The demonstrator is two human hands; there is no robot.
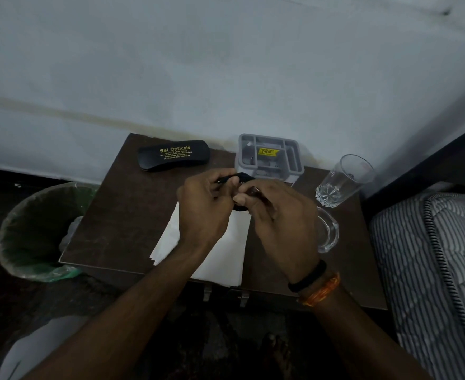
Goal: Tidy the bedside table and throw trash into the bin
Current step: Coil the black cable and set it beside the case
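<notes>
Both my hands meet above the middle of the dark brown bedside table (121, 215). My left hand (205, 212) and my right hand (280, 226) together hold a small dark object (243, 178) between their fingertips; most of it is hidden, so I cannot tell what it is. White tissue paper (220, 259) lies flat on the table under my wrists. A bin (33, 231) lined with a green bag stands on the floor left of the table.
A black spectacle case (173, 155) lies at the table's back left. A grey organiser tray (269, 157) sits at the back centre. A tall empty glass (345, 182) and a low glass dish (327, 229) stand on the right. A striped mattress (431, 264) borders the right.
</notes>
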